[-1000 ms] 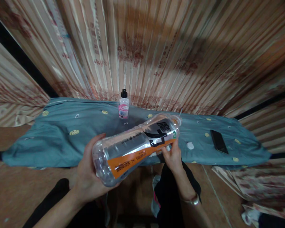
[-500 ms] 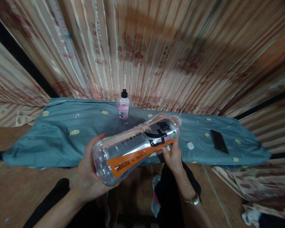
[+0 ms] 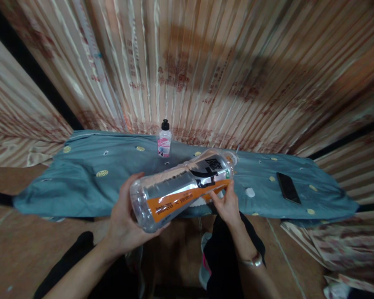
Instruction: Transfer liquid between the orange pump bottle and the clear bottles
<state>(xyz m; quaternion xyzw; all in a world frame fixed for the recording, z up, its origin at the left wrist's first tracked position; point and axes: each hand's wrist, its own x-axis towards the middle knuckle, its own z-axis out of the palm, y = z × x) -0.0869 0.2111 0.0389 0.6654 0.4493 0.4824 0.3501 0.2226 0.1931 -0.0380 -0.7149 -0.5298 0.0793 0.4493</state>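
Observation:
A large clear plastic bottle (image 3: 171, 189) with an orange, silver and black label lies tilted across my view, its base at lower left and its neck at upper right. My left hand (image 3: 123, 227) cups the base end, fingers curled around it. At the lower edge of the label near the shoulder, the thumb and fingers of my right hand (image 3: 229, 207) grip the bottle; the exact finger contact is partly hidden. Something white (image 3: 198, 202) shows beneath the bottle, too covered to name. Behind stands a small clear bottle (image 3: 164, 145) with a pink label and black cap.
A blue-green patterned cloth (image 3: 77, 187) covers the low surface before me. On its right lie a black phone (image 3: 288, 188) and a small white round piece (image 3: 250, 192). Pleated curtains (image 3: 199, 74) hang behind, with dark poles (image 3: 34, 72) at the sides.
The view has shifted slightly, and the scene sits a little further right. My left hand and the bottle's base have moved slightly up and right; the label is turned a bit. Both hands keep their grip.

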